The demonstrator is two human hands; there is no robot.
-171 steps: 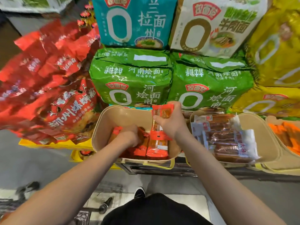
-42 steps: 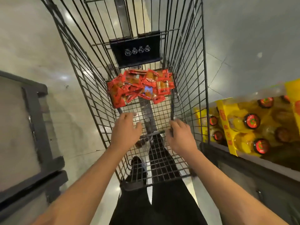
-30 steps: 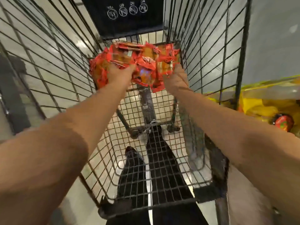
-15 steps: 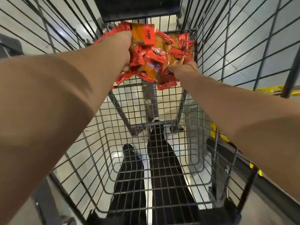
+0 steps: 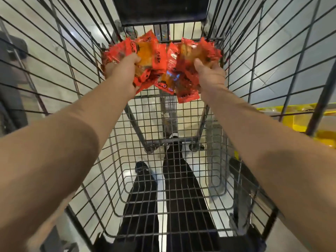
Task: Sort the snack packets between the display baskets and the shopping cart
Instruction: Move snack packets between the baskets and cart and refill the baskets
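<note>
the wire shopping cart point(image 5: 76, 57) surrounds both arms. at its far end the left hand point(image 5: 121, 72) and right hand point(image 5: 211, 76) each grip one side of a bunch of red snack packets point(image 5: 163, 70), fingers curled in, the bunch spanning crosswise between them, seemingly lifted off the cart floor below.

Glossy, crinkled plastic snack packets point(image 5: 160, 59) sit against the shopping cart point(image 5: 163, 179) of dull grey metal wire.
</note>
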